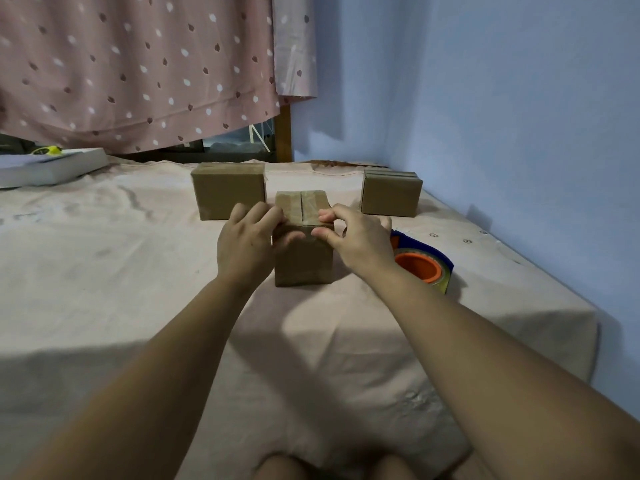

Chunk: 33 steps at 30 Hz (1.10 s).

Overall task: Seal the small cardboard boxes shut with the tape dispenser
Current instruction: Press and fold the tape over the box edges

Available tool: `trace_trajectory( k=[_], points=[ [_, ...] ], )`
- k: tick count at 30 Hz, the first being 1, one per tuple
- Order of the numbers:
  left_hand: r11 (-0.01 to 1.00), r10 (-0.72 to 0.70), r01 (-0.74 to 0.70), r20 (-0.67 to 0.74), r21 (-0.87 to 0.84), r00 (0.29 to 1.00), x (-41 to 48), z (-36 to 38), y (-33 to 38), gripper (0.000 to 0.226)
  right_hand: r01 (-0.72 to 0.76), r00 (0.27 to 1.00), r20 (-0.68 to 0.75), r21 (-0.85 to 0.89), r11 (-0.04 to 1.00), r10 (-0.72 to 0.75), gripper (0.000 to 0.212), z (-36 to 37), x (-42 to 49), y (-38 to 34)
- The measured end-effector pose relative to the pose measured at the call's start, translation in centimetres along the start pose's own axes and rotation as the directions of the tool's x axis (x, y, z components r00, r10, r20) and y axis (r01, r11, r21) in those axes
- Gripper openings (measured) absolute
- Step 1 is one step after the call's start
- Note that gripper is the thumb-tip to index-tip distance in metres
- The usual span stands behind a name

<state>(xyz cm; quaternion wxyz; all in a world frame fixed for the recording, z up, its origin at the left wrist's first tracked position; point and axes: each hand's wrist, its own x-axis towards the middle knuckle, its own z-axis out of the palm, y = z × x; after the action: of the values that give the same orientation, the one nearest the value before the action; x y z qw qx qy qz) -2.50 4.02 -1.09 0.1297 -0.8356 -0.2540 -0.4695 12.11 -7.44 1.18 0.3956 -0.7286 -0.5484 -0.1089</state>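
tape dispenser (pixel 424 265) crowding right, bedsheet (pixel 104 271) open left

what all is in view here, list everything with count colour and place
middle box: 1, brown, centre of the sheet, between the hands
back left box: 1, brown, behind the middle box
back right box: 1, brown, near the wall
tape dispenser: 1, blue with orange core, right of the middle box
book: 1, white, far left
yellow object: 1, on the book, too small to identify
sheet: 1, pale pink, underneath everything
curtain: 1, pink, dotted, at the back
wall: 1, blue, right
left hand: grips the middle box's upper left
right hand: pinches its top front edge
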Motion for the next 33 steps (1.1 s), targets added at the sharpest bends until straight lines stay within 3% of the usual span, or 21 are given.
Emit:
trace_trajectory(
  k=[5, 12, 19, 25, 29, 31, 33],
  points=[
    [0.993, -0.084, 0.086, 0.031, -0.078, 0.996, -0.1, 0.2, 0.8, 0.055, 0.042, 0.998, 0.035, 0.018, 0.999, -0.043, 0.030, 0.4, -0.5, 0.5],
    [0.998, -0.043, 0.045, 0.043, -0.041, 0.998, -0.1, 0.1, 0.5, 0.051, 0.039, 0.999, 0.024, 0.002, 0.999, -0.039, 0.030, 1.2, -0.6, 0.2],
    [0.992, -0.114, 0.116, 0.043, -0.042, 0.993, -0.3, 0.0, 1.1, 0.037, 0.028, 0.997, 0.077, 0.026, 0.999, -0.030, 0.036, 0.9, -0.7, -0.1],
    [0.955, -0.162, 0.183, 0.107, -0.231, 0.981, -0.6, -0.1, 0.3, 0.023, 0.004, 0.998, 0.057, 0.015, 1.000, -0.005, 0.030, 1.2, -0.6, -0.5],
    [0.954, -0.180, 0.205, 0.126, -0.218, 0.975, -0.4, -0.3, 0.4, 0.017, 0.019, 0.999, 0.025, 0.039, 0.999, -0.020, 0.028, 1.2, -0.6, -0.5],
    [0.903, -0.238, 0.277, 0.156, -0.329, 0.959, -0.3, -0.4, 0.5, 0.017, 0.010, 0.999, 0.036, 0.082, 0.997, -0.013, 0.027, 1.1, -0.6, -0.8],
    [0.718, -0.352, 0.435, 0.256, -0.543, 0.900, -0.6, -0.8, 0.5, 0.022, -0.022, 0.999, 0.046, 0.158, 0.987, 0.015, 0.024, 0.7, -0.6, -0.9]
  ],
)
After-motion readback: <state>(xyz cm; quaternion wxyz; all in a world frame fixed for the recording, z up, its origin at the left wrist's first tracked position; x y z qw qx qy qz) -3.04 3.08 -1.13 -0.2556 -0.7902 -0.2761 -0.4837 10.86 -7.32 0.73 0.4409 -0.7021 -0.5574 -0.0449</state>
